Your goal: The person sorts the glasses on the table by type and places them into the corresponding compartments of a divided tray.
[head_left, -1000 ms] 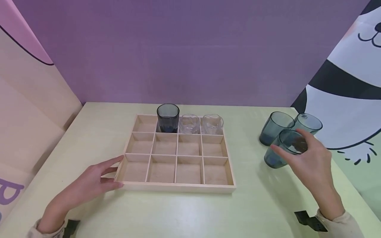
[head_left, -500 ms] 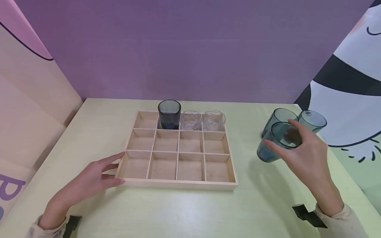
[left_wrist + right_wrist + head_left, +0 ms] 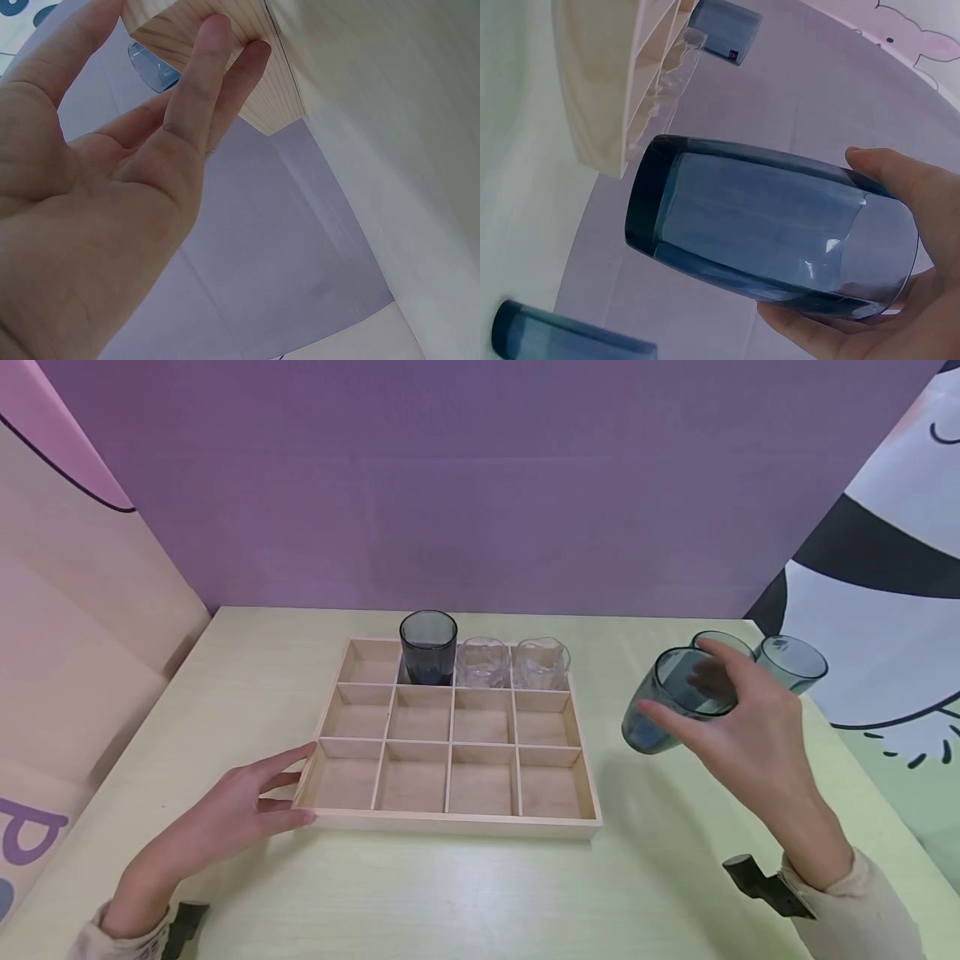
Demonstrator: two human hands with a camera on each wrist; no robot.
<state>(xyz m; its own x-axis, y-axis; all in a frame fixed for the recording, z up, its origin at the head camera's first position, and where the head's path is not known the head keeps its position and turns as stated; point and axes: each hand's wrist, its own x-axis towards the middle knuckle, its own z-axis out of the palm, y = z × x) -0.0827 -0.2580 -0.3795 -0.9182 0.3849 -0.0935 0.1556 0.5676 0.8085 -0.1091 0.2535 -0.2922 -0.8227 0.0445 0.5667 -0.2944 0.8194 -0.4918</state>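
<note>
Tumbler (image 3: 772,225): blue glass, right of centre in the head view; over the last second it has moved toward the left of the frame and a little up, and its base now seems off the surface (image 3: 480,893).
Right-hand grip (image 3: 750,739): thumb and fingers curled round the tumbler near its rim, holding it roughly upright, mouth up.
Standing pair: left glass (image 3: 726,638), now mostly hidden behind the tumbler and fingers; right glass (image 3: 791,662), in plain view at the right of the frame.
Wooden tray (image 3: 457,825): middle of the frame, not noticeably shifted; its top row bears a dark glass (image 3: 429,650) in the second compartment from the left and clear cups (image 3: 482,662) in the third and fourth.
Left-hand grip (image 3: 225,806): lower left, fingers fairly straight, touching the tray's left end as they did a second ago.
Gap between pair and tray: the tumbler hangs at its right side; the pick-up looks done, the carry only begun, no compartment beneath it yet.
</note>
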